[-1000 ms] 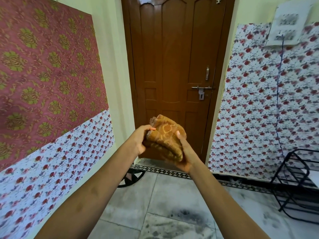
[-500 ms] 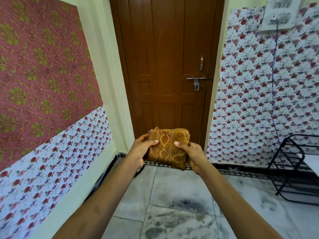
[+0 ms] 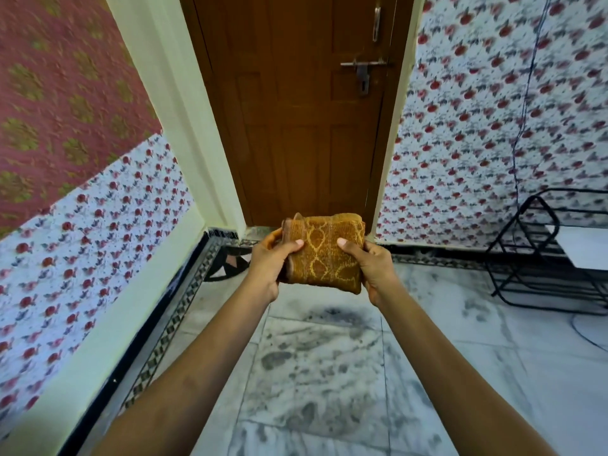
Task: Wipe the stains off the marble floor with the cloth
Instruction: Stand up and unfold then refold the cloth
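A folded orange-brown patterned cloth [image 3: 324, 255] is held out in front of me, well above the floor. My left hand [image 3: 269, 261] grips its left edge and my right hand [image 3: 375, 268] grips its right edge, thumbs on top. Below and between my forearms the white marble floor [image 3: 460, 373] carries dark grey smudged stains [image 3: 316, 363] spread over several tiles, the darkest patch just under the cloth.
A closed brown wooden door [image 3: 302, 110] with a latch stands straight ahead. Floral papered walls run on both sides. A black wire rack [image 3: 552, 251] stands on the floor at right. A dark patterned border strip [image 3: 171, 324] edges the floor at left.
The view has tilted down toward the floor, showing more stained tiles. The cloth, held in both hands, has been squared into a flat fold and sits lower in view.
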